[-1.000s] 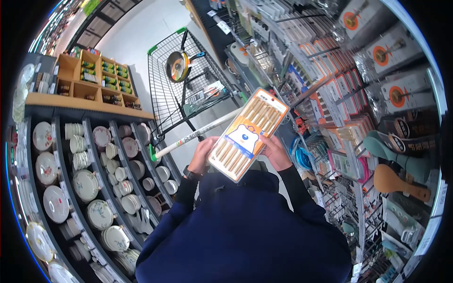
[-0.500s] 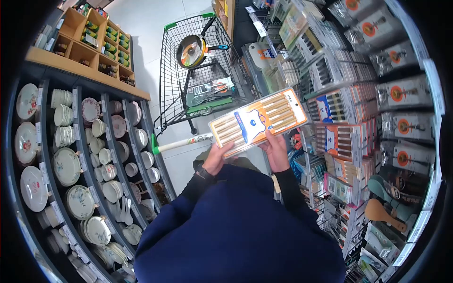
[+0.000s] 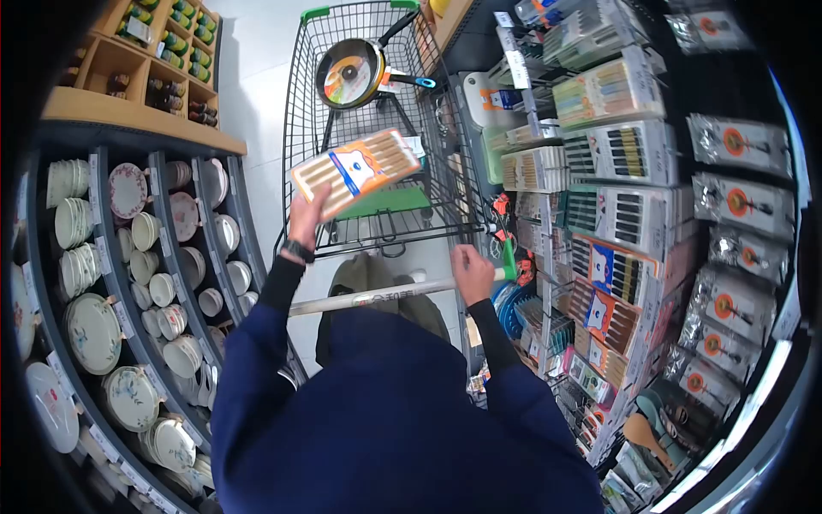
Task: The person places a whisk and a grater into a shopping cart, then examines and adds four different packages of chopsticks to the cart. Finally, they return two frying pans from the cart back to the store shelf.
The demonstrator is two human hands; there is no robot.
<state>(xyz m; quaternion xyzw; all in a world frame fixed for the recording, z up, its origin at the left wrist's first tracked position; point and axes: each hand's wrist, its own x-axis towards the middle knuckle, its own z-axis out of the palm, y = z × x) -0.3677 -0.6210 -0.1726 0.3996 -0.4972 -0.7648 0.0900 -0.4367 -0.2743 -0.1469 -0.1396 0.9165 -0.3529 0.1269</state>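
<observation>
Crockery shelves (image 3: 107, 265), far left: price tags too small to read.

Left hand (image 3: 306, 216): raised, fingers closed on the lower edge of a chopstick pack (image 3: 355, 170), held above the trolley (image 3: 445, 171) basket. The pack has an orange card with a white cartoon figure; lettering illegible.

Frying pan (image 3: 349, 73) lies in the basket, with a round label inside; text unreadable.

Right hand (image 3: 473, 267): fist around the trolley handle (image 3: 377, 297); print on the bar is blurred.

Rack (image 3: 616, 154), right: matching packs, lower rows cut off.

Our wire cart (image 3: 300, 120) stands on the pale floor (image 3: 254, 98), just beyond our right hand's (image 3: 471, 267) grip on its handle (image 3: 377, 298). A frying pan (image 3: 349, 73) lies inside, beyond the chopstick pack (image 3: 355, 169) gripped in our left hand (image 3: 304, 218).
</observation>
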